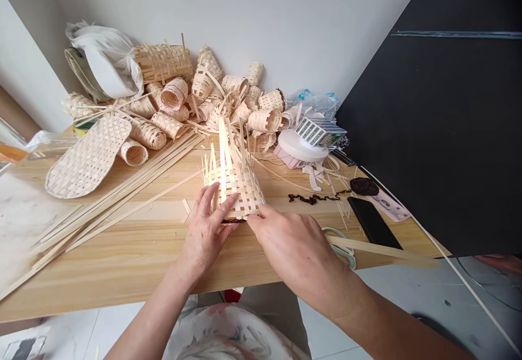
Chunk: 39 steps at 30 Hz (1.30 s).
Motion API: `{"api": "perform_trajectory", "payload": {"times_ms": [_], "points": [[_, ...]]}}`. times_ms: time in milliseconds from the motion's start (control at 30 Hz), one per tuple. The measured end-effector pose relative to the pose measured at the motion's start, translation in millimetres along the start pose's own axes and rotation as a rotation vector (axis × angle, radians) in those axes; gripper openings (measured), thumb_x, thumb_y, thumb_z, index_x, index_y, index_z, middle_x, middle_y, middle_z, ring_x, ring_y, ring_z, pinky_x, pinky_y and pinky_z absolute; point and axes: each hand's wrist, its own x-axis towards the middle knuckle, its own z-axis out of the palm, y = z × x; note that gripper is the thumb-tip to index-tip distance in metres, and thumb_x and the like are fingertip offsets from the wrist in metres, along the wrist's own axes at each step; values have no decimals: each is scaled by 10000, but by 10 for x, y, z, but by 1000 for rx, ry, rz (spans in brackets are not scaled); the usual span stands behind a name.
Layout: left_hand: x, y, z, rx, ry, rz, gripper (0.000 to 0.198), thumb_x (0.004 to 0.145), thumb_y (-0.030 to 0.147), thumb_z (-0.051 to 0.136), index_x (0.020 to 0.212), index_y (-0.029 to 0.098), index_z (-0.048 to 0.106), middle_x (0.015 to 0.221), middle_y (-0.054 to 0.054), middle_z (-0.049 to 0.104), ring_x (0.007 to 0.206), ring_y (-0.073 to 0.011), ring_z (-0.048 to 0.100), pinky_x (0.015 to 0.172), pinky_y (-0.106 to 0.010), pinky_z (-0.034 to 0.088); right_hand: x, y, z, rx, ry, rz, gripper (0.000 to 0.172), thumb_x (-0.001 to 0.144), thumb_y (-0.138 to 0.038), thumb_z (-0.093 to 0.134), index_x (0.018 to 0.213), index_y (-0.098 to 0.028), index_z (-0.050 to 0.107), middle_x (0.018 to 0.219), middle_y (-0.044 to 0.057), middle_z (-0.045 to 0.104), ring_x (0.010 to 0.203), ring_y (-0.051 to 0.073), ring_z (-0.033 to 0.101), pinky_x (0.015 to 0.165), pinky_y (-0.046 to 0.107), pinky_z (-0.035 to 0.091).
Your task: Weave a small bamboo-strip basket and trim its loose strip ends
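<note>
A half-woven basket (244, 188) of pale flat strips lies on the table in front of me. Its loose strip ends point away from me, and a dark brown band (234, 221) runs along its near edge. My left hand (207, 224) grips the basket from the left, fingers over its top and thumb at the near edge. At the near right corner, my closed right hand (291, 240) pinches the basket's edge; its fingertips are partly hidden. A pale strip (375, 247) reaches out rightward from behind the right hand; whether the hand holds it is hidden.
Many woven tubes (175, 93) are heaped along the wall. Long loose strips (118, 194) and a flat woven oval (89, 156) lie left. To the right are scissors (346, 254), a black phone (373, 223), dark cord (314, 198) and a small box (320, 131).
</note>
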Motion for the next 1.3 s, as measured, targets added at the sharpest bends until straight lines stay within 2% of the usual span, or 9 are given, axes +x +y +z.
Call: {"api": "perform_trajectory", "payload": {"times_ms": [100, 233, 333, 433, 533, 667, 800, 1067, 1300], "points": [[1, 11, 0, -8, 3, 3, 499, 811, 160, 570, 1281, 250, 427, 1386, -153, 291, 1292, -319, 317, 1002, -513, 378, 86, -75, -41, -28, -29, -37, 282, 739, 48, 435, 775, -154, 629, 730, 70, 652, 570, 174, 636, 427, 257, 243], [4, 27, 3, -12, 16, 2, 501, 799, 143, 579, 1271, 244, 446, 1375, -152, 307, 1292, -314, 313, 996, -506, 388, 140, -105, -6, 8, -11, -39, 306, 781, 28, 433, 939, -163, 613, 756, 58, 664, 631, 198, 662, 446, 263, 299], [10, 40, -2, -21, 5, 0, 504, 794, 166, 595, 1271, 241, 450, 1371, -153, 313, 1288, -310, 314, 999, -497, 390, 65, -61, -59, -1, -17, -33, 309, 756, 32, 449, 894, -194, 609, 722, 34, 645, 593, 180, 646, 432, 266, 248], [17, 48, -8, -18, 4, -2, 467, 816, 190, 571, 1267, 227, 456, 1359, -160, 324, 1284, -306, 314, 995, -502, 390, -76, 38, -189, -56, -83, 15, 252, 706, 13, 494, 750, -216, 590, 646, 10, 600, 515, 166, 603, 412, 277, 165], [17, 47, -6, -12, 8, 4, 450, 826, 195, 555, 1266, 205, 463, 1355, -170, 327, 1284, -310, 309, 996, -507, 388, -197, 161, -268, -65, -138, 80, 247, 658, -3, 532, 727, -234, 582, 650, -4, 580, 504, 158, 564, 415, 270, 133], [7, 34, -1, -15, 6, 8, 470, 825, 189, 558, 1281, 218, 445, 1369, -162, 313, 1290, -305, 304, 1002, -492, 388, -232, 249, -187, -22, -72, 105, 219, 692, -17, 528, 703, -232, 569, 659, -22, 536, 494, 120, 473, 435, 262, 135], [3, 24, -4, -7, 11, 11, 482, 827, 198, 558, 1288, 245, 430, 1375, -150, 308, 1287, -304, 317, 995, -483, 399, -167, 210, -66, 54, -57, 76, 197, 775, -51, 483, 703, -218, 558, 649, -32, 496, 469, 95, 376, 448, 262, 126], [7, 25, -4, 9, 15, 8, 505, 822, 183, 559, 1302, 255, 419, 1389, -145, 303, 1279, -307, 336, 996, -489, 391, -75, 173, 61, 78, 23, 39, 213, 797, -54, 445, 729, -219, 561, 679, -32, 504, 478, 86, 364, 461, 273, 117], [8, 28, -11, 20, 17, 16, 487, 826, 197, 557, 1294, 241, 430, 1382, -154, 312, 1274, -310, 339, 991, -492, 393, -80, 146, 60, 25, -3, 33, 221, 780, -34, 451, 735, -223, 556, 720, -26, 547, 486, 93, 427, 456, 278, 112]]}}
